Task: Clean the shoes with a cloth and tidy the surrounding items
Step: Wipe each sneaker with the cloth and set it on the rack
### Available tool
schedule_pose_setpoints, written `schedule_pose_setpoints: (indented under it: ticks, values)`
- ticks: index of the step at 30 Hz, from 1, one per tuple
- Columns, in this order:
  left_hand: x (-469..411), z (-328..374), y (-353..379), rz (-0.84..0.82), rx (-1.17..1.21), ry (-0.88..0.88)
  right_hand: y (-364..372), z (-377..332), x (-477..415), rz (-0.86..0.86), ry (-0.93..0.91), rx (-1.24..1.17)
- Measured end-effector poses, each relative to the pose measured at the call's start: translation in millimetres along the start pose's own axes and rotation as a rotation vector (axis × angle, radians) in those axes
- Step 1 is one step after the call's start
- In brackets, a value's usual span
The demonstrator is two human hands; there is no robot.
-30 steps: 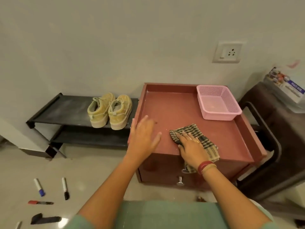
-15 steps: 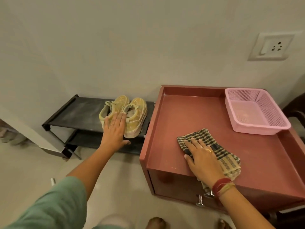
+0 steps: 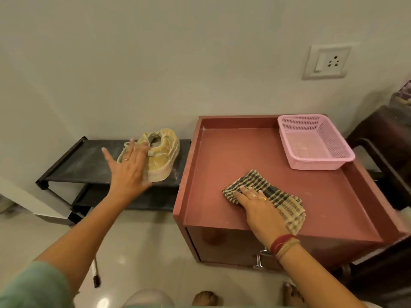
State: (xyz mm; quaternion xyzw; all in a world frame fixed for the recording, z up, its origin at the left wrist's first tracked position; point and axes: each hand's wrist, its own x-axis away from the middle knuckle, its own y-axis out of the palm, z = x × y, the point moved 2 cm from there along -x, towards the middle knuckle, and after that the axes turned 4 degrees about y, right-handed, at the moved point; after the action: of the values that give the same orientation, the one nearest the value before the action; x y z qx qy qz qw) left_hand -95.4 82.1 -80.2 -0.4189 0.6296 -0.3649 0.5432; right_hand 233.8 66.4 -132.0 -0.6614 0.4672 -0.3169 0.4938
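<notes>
On the red cabinet [image 3: 233, 156], a checked cloth [image 3: 282, 201] is pressed by the flat right hand [image 3: 260, 210]. Yellow shoes [image 3: 162, 156] on a rack [image 3: 89, 161] are partly hidden by the spread-out left hand [image 3: 129, 172].

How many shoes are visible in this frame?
2. Both sit side by side on the top shelf of the black rack: the right shoe in plain view, the left shoe mostly covered by the left hand.

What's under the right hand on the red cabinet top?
A green-and-beige checked cloth, lying on the red wooden cabinet top; the right hand presses on it. Anything beneath the cloth is hidden.
</notes>
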Motion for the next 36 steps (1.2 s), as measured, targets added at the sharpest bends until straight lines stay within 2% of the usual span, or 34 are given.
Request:
schedule_pose_setpoints:
  ticks: [5, 9, 12, 16, 23, 27, 30, 33, 36]
  values:
    - [-0.2, 19.8, -115.0, 0.041, 0.191, 0.145, -6.9, 4.2, 12.0, -0.005, -0.023, 0.011]
    - [27.0, 65.2, -172.4, -0.044, 0.398, 0.15, -10.0, 12.9, 17.8, 0.079, 0.12, 0.089]
    - [43.8, 105.5, -166.6, -0.076, 0.502, 0.147, -10.6, 23.1, 17.4, 0.113, 0.26, 0.103]
    - [55.9, 138.7, -147.4, -0.072, 0.863, 0.131, -9.1, 28.6, 14.9, 0.13, 0.264, 0.091]
    - [52.4, 141.9, -129.5, 0.021, 0.846, 0.272, -10.4, 49.7, 4.9, 0.189, 0.285, -0.045]
    - [51.1, 132.2, -119.9, 0.071, 0.832, 0.292, -25.3, 46.6, 5.1, 0.307, 0.316, -0.441]
    - [51.2, 130.2, -116.0, 0.122, 0.894, 0.238, -65.1, 29.1, 12.1, 0.579, 0.18, -0.541]
    - [52.4, 131.7, -109.2, 0.104, 0.827, 0.194, -97.0, -0.2, 23.0, 0.704, -0.02, -0.496]
    - [56.4, 131.7, -101.1, 0.046, 0.738, 0.265, -116.0, -27.1, 32.7, 0.792, -0.195, -0.396]
